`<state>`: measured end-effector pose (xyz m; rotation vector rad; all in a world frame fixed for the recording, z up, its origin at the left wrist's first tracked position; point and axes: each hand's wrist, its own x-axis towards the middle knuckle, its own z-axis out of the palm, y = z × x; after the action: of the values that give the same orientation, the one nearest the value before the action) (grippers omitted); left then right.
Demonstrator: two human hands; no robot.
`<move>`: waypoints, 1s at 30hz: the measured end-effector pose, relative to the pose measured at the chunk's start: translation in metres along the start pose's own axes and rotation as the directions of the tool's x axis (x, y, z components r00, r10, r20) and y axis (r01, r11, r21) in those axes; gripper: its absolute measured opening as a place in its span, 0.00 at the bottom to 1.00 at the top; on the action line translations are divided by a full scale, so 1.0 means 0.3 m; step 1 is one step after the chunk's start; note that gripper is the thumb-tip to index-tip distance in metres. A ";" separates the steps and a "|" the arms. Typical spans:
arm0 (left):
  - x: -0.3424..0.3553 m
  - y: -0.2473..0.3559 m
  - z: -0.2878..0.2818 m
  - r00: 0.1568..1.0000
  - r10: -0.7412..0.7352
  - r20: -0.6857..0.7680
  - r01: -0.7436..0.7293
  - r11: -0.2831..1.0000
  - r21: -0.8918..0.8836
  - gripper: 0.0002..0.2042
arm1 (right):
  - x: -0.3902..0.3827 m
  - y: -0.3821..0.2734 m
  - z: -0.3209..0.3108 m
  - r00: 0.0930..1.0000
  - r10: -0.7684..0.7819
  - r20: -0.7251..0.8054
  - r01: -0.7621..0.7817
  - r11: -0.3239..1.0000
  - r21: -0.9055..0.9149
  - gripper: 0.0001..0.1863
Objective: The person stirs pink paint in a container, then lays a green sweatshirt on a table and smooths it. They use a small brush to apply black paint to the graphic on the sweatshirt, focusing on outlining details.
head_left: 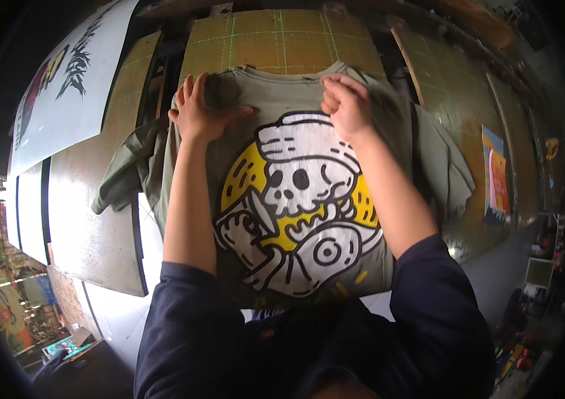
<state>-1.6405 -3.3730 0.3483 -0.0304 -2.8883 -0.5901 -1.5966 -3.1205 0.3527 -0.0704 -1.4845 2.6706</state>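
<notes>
An olive-green T-shirt [276,96] is spread over a wooden board, its collar at the far end and its sleeves hanging to both sides. On it is a large print [306,193] of a white skull in a cap, with black outlines and yellow behind. My left hand [201,113] rests on the shirt left of the collar, fingers spread and thumb stretched inward. At the right side of the neckline, my right hand [347,106] is closed, finger and thumb pinching the fabric at the collar edge.
The board [282,43] under the shirt carries green grid lines. Similar boards stand at the left [93,213] and right [442,73]. A white printed sheet [86,80] lies at the far left; a small colourful print [495,176] lies at the right.
</notes>
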 end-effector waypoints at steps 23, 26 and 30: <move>0.019 0.020 -0.002 0.998 0.044 -0.035 -0.046 0.996 -0.076 0.56 | -0.187 0.133 0.181 0.911 -0.388 0.141 0.327 0.471 -0.819 0.03; 0.022 0.018 0.008 0.997 0.058 -0.046 -0.062 0.993 -0.095 0.57 | -0.184 0.138 0.176 0.850 -0.440 0.290 0.460 0.353 -0.815 0.02; 0.020 0.012 0.011 0.996 0.063 -0.067 -0.068 0.995 -0.075 0.57 | -0.196 0.117 0.213 0.870 -0.389 0.302 0.429 0.295 -0.854 0.02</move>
<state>-1.6469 -3.3684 0.3478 -0.1147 -2.7898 -0.6772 -1.5451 -3.1987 0.3566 0.2690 -2.3745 1.1846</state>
